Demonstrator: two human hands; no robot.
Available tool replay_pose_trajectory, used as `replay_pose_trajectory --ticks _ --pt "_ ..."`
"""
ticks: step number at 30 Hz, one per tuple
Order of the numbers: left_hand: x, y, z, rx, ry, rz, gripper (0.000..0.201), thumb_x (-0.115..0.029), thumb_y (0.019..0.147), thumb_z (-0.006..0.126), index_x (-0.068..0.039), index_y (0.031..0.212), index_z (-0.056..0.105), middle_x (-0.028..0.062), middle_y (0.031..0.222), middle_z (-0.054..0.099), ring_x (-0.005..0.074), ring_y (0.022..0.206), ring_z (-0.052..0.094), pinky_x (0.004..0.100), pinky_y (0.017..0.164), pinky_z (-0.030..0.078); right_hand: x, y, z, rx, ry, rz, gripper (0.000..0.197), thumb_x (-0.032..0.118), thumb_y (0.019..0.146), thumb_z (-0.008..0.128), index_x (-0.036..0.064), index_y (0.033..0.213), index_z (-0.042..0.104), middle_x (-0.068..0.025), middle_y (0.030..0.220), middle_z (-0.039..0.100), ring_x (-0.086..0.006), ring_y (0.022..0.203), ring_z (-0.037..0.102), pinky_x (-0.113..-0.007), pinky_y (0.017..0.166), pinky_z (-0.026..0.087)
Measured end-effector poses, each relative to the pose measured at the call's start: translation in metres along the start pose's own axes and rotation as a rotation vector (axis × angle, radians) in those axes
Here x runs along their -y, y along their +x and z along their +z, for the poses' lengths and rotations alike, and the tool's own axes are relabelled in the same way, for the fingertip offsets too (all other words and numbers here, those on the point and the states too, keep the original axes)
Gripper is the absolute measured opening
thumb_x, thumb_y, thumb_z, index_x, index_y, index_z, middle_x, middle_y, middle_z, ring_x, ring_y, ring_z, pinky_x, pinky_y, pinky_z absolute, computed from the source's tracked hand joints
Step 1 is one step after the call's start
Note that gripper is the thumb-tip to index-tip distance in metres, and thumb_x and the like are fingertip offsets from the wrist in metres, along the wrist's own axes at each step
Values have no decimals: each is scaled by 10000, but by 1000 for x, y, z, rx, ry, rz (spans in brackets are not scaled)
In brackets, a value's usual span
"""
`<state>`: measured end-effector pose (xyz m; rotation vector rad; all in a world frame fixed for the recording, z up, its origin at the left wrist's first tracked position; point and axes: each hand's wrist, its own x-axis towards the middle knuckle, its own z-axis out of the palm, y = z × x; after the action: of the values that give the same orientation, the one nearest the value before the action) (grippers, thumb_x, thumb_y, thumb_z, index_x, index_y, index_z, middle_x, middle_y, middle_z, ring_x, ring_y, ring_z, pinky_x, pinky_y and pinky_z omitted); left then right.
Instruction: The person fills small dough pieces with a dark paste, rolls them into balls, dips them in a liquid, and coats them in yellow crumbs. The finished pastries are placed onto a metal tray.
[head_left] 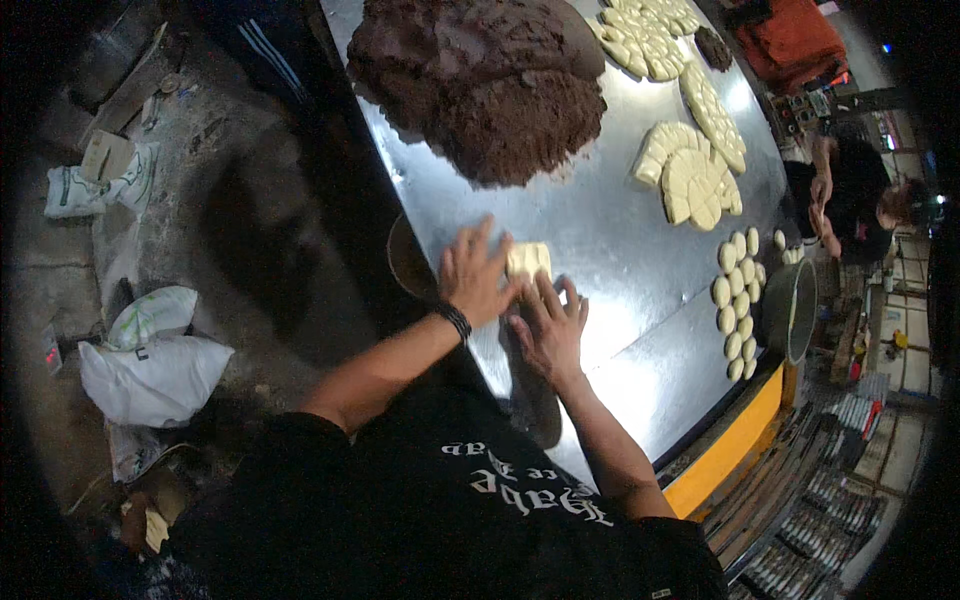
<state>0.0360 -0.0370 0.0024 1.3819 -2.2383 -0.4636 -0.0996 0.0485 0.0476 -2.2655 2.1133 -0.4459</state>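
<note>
Lying beside spread left hand (pixel 474 274), dough (pixel 529 259), ahead of half-curled right hand (pixel 553 332), grip unclear

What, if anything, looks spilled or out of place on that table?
Nothing plainly wrong stands out. One slight oddity: a dough ball lies apart from the main cluster, near the pot, breaking the grouping.
</note>
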Motion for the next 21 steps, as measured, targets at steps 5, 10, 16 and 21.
replay_pose_trajectory --ticks 5,10,16,21 --pt "8 0 7 150 -302 -11 374 -280 734 666 -105 1056 591 109 1255 477 321 1173 393 473 895 343 -22 124 -7 -91 270 -57 217 103 817 636 65 1029 652 -149 1042 638 -306 900 635 -372 734 517" --pt "4 -6 14 300 -1331 -257 332 -89 700 614 -53 1013 508 189 1014 599 337 935 596 399 810 481 -50 190 51 -76 130 -308 404 69 746 601 64 1150 599 -149 1164 595 -340 1022 585 -385 854 495" --pt "32 34 -36 199 -2185 -524 372 -111 798 456 -54 1165 427 223 1149 549 424 1021 580 475 867 503 -49 191 59 329 59 -80 138 145 756 541 51 808 627 -143 864 640 -330 887 596 -458 743 483" --pt "39 60 -60 227 -1902 -475 321 -122 864 485 -26 1168 448 184 1161 560 329 1011 598 422 905 481 -57 179 -1 427 217 -26 165 133 779 581 35 867 681 -134 885 660 -262 885 618 -370 779 485"
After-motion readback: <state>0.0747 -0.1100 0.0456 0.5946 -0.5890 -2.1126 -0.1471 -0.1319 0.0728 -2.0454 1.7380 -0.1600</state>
